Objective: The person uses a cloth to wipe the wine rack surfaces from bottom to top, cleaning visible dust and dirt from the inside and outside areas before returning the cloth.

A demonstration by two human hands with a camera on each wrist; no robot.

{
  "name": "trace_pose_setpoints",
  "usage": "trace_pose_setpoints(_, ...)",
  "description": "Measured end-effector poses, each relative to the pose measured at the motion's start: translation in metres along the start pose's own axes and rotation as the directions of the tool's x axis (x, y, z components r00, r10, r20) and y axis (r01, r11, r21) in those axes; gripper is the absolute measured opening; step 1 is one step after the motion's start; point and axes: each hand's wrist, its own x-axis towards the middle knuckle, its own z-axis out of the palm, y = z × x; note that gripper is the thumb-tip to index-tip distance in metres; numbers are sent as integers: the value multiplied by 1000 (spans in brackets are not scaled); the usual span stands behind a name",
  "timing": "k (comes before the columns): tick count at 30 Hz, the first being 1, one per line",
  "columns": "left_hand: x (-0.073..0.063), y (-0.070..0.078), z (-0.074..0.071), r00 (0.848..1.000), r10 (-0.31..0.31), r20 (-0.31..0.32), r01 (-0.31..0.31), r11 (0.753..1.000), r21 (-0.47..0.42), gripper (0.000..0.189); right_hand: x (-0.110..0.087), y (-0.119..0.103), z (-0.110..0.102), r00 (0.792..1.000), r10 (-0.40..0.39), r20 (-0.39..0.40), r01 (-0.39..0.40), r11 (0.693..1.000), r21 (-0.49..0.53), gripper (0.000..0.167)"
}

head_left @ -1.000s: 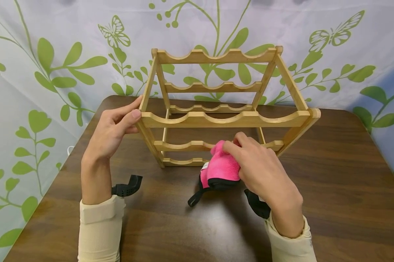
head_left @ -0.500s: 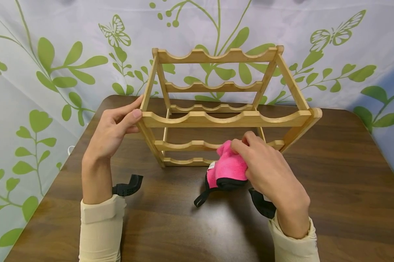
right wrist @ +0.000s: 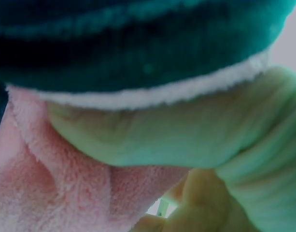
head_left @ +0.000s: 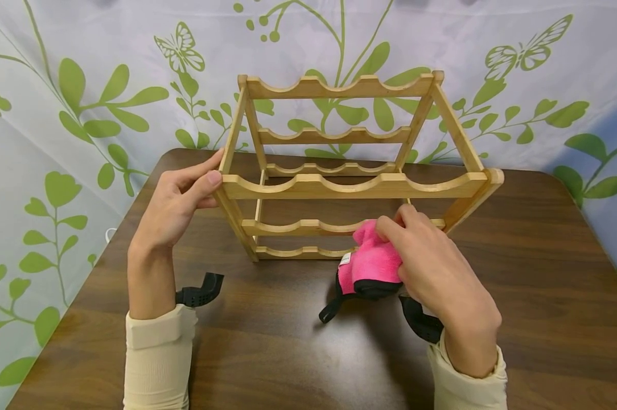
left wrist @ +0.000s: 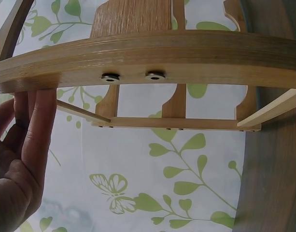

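Note:
A wooden wine rack (head_left: 313, 187) with scalloped rails stands on the table. My left hand (head_left: 172, 202) holds the front left corner at the top, thumb on the front and fingers behind the post. In the left wrist view, the fingers of the left hand (left wrist: 27, 154) touch the edge of a wooden post. My right hand (head_left: 431, 262) grips a bunched pink cloth (head_left: 372, 259) with black edging, a small white label and a black loop. The cloth lies against the middle front rail, toward its right part. Up close in the right wrist view, the thumb (right wrist: 152, 135) presses into the cloth (right wrist: 65, 183).
The dark wooden table (head_left: 267, 341) extends around the rack. A white curtain (head_left: 108, 34) with green leaves and butterflies hangs behind. Black wrist mounts (head_left: 201, 290) sit on both forearms. A white cord (head_left: 110, 234) shows at the table's left edge.
My right hand has slid to the right along the middle front rail with the cloth. The left hand and the rack have stayed where they were.

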Motion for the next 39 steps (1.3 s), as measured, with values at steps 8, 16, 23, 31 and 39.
trace_pose_setpoints(8, 0, 0, 0, 1000, 1, -5, 0, 1000, 4, 38, -10, 11, -9, 998, 56, -7, -56, 998, -18, 42)
trace_pose_setpoints(16, 0, 0, -1, 1000, 3, -12, -3, 1000, -3, 37, -16, 21, -14, 996, 70, -46, -72, 997, -41, 45)
trace_pose_setpoints(23, 0, 1, 0, 1000, -1, -9, 1, 1000, -2, 37, -24, 31, -20, 990, 100, -102, -103, 995, -20, 41)
trace_pose_setpoints(31, 0, 0, 1, 1000, 12, -3, -12, 999, -30, 37, -34, 24, -32, 961, -71, -267, 110, 985, 135, 34)
trace_pose_setpoints(39, 0, 0, 1, 1000, 20, -1, -20, 999, -40, 37, -19, 20, -17, 572, 129, -810, 469, 758, 453, 34)
